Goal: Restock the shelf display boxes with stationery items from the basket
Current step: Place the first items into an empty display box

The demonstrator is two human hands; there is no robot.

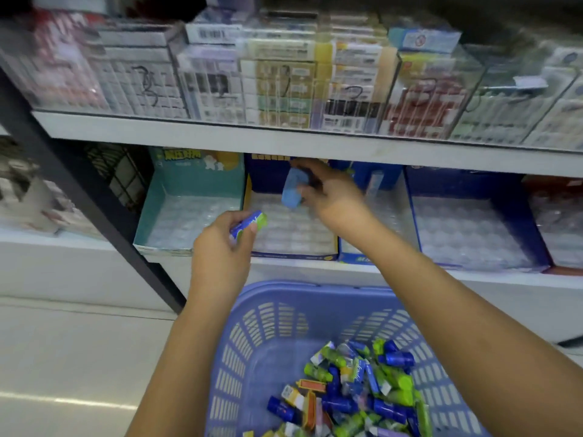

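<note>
The purple basket (pixel 303 287) sits near, low in the middle, with a heap of little blue, green and orange stationery items (pixel 362 389) piled on its right side. Far behind it, on the lower shelf (pixel 410 274), open boxes lined with clear plastic stand in a row: a teal box (pixel 195 184), a dark blue box (pixel 271 176) and a blue box (pixel 473 187). The left grip (pixel 220 247) curls round a blue and green item (pixel 249 224) at the dark blue box's near edge, and the right grip (pixel 331 193) pinches a light blue item (pixel 291 192) over that box, just under the upper shelf's edge (pixel 315 146).
</note>
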